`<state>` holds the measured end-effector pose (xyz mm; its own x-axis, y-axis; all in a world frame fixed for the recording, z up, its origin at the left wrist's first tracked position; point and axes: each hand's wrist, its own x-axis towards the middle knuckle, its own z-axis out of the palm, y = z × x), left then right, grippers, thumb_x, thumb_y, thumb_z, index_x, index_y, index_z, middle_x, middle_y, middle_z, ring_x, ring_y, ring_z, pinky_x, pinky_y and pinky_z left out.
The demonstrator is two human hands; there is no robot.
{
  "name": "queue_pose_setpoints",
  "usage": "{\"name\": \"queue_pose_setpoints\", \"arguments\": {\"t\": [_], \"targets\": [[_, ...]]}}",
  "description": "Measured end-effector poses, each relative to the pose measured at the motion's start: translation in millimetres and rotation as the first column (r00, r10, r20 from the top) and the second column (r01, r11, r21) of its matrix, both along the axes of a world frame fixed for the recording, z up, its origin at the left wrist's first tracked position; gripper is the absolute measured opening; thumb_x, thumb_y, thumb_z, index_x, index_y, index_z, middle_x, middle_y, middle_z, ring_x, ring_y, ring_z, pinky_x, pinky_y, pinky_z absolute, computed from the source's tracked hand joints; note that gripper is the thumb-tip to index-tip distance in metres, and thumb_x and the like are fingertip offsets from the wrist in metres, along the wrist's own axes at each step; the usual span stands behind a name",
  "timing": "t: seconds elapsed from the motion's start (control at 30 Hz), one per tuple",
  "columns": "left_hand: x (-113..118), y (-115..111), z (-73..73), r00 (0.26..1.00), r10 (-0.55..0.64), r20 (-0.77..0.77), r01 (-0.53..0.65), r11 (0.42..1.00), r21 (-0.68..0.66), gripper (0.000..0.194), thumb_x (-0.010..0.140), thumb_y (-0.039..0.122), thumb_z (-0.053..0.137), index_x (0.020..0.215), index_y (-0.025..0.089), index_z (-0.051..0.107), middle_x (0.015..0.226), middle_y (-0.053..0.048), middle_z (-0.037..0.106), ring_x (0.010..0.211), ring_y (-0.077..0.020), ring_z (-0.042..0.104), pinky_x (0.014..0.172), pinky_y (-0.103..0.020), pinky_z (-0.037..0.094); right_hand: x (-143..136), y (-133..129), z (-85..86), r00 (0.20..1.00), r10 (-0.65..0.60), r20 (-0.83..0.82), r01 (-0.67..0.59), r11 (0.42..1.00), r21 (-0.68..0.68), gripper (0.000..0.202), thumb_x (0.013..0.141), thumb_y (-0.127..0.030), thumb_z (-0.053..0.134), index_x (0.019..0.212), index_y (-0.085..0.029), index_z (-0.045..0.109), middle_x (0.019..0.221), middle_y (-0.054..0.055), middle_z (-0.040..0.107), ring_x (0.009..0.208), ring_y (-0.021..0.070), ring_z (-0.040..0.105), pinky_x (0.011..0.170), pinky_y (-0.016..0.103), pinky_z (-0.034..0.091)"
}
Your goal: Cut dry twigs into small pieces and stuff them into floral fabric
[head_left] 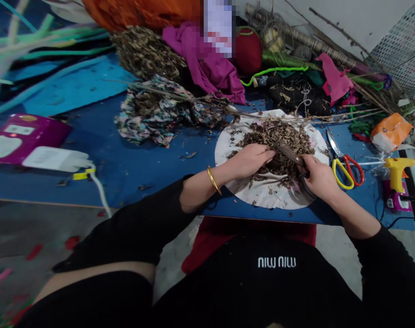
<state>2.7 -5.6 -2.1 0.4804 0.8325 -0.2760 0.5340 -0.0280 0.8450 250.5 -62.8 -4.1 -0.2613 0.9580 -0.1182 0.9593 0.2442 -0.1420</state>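
Observation:
A round white cloth lies on the blue table near its front edge. Heaped on it is a pile of dry brown leaf bits. My right hand grips the dark handles of a pair of scissors, whose blades point up and left over the pile. At the pile's left side is my left hand, its fingers drawn together near the blade tips. Whatever they pinch among the leaf bits is hidden.
Red-and-yellow scissors and a yellow glue gun lie on the right. Behind are floral cloth, purple cloth and long twigs. A purple box and a white power strip sit at left.

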Motion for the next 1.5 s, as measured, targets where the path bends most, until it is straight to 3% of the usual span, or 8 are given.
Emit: {"name": "queue_pose_setpoints", "arguments": {"t": [0.3,0.73,0.97,1.23,1.5], "targets": [[4.9,0.9,3.9,0.988,-0.075,-0.135,0.08,0.996,0.032,0.038,0.099,0.029,0.046,0.062,0.021,0.046,0.059,0.0,0.05,0.06,-0.0154,0.044,0.064,-0.032,0.028,-2.9,1.5,0.9,0.999,0.015,0.046,-0.017,0.999,0.036,0.051,0.09,-0.03,0.051,0.138,-0.016,0.059,0.126,0.016,0.07,0.088,0.0275,0.068,0.065,0.033,0.041],[2.0,2.6,-4.8,0.996,-0.053,-0.071,0.053,0.999,-0.005,0.036,0.098,0.033,0.047,0.064,0.021,0.046,0.06,0.001,0.05,0.059,-0.0143,0.044,0.062,-0.031,0.029,-7.0,-1.5,1.3,0.995,-0.006,0.104,0.008,1.0,-0.024,0.047,0.096,-0.028,0.046,0.139,-0.014,0.06,0.126,0.018,0.07,0.092,0.0291,0.069,0.071,0.035,0.045],[2.6,1.8,-1.0,0.995,-0.059,-0.082,0.06,0.998,0.004,0.036,0.098,0.031,0.047,0.064,0.021,0.045,0.063,0.0,0.051,0.061,-0.0143,0.045,0.063,-0.03,0.031,-5.3,-1.2,-0.6,0.995,0.002,0.103,0.0,1.0,-0.018,0.051,0.094,-0.027,0.049,0.142,-0.014,0.058,0.125,0.018,0.07,0.091,0.0284,0.068,0.072,0.034,0.045],[5.6,1.6,4.5,0.977,-0.081,-0.195,0.092,0.995,0.047,0.039,0.099,0.034,0.046,0.062,0.022,0.042,0.06,-0.001,0.048,0.06,-0.0163,0.042,0.063,-0.034,0.027,-8.4,0.4,-0.3,0.995,0.005,0.098,-0.008,0.999,0.032,0.054,0.092,-0.033,0.051,0.142,-0.014,0.055,0.128,0.018,0.067,0.092,0.0289,0.066,0.066,0.034,0.041],[5.8,1.5,5.7,0.981,-0.066,-0.181,0.068,0.998,0.003,0.037,0.099,0.031,0.047,0.064,0.021,0.044,0.064,0.0,0.051,0.063,-0.0154,0.046,0.064,-0.032,0.028,-13.0,-0.5,3.9,0.986,-0.013,0.166,0.018,0.999,-0.027,0.05,0.093,-0.026,0.049,0.141,-0.014,0.057,0.127,0.019,0.068,0.089,0.0272,0.067,0.066,0.033,0.04]]}}
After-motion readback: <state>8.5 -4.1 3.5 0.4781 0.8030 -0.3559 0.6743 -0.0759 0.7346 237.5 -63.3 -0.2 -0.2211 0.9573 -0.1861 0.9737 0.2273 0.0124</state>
